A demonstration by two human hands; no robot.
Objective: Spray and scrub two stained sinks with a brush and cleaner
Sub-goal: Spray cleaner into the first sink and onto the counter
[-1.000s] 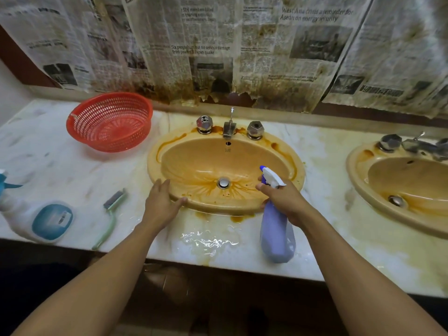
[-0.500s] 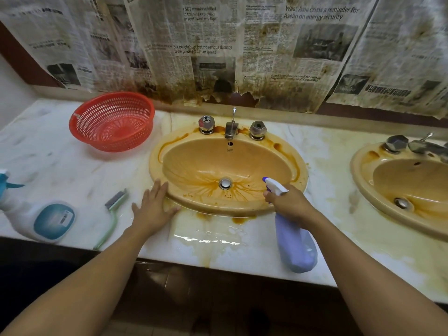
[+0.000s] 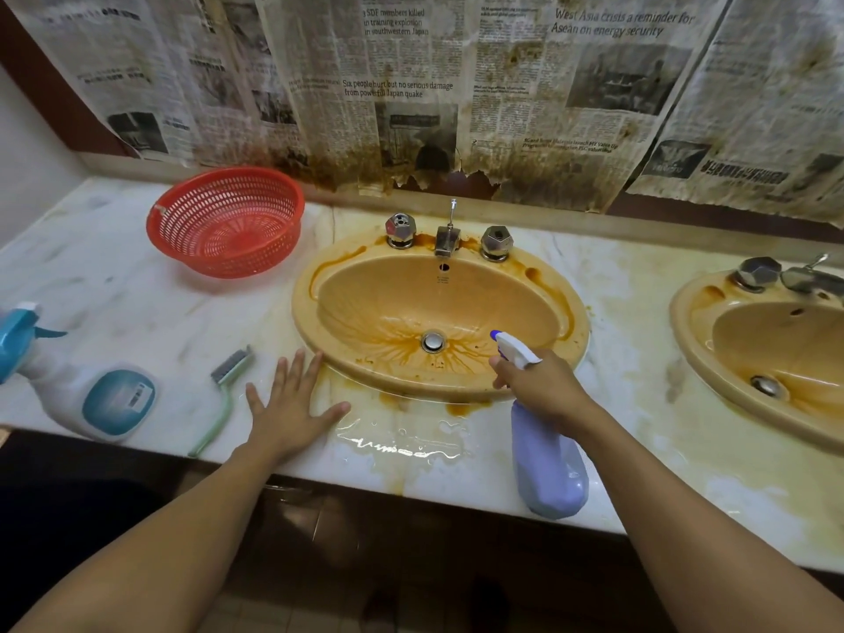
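A yellow sink (image 3: 566,285) streaked with orange-brown stains sits in the middle of the marble counter. A second stained sink (image 3: 694,331) shows at the right edge. My right hand (image 3: 543,388) grips the neck of a purple spray bottle (image 3: 548,468), its white nozzle aimed at the middle sink's bowl. My left hand (image 3: 290,406) rests flat with spread fingers on the counter just left of that sink's front rim. A green-handled brush (image 3: 221,395) lies on the counter left of my left hand.
A red plastic basket (image 3: 226,221) stands at the back left. A white and teal spray bottle (image 3: 77,390) lies at the left front edge. A puddle (image 3: 402,443) spreads in front of the sink. Stained newspaper (image 3: 411,84) covers the wall. Taps (image 3: 447,235) stand behind the bowl.
My left hand has slid off the sink's rim to the counter on its left and lies flat. My right hand has tilted the purple bottle, its base swinging right.
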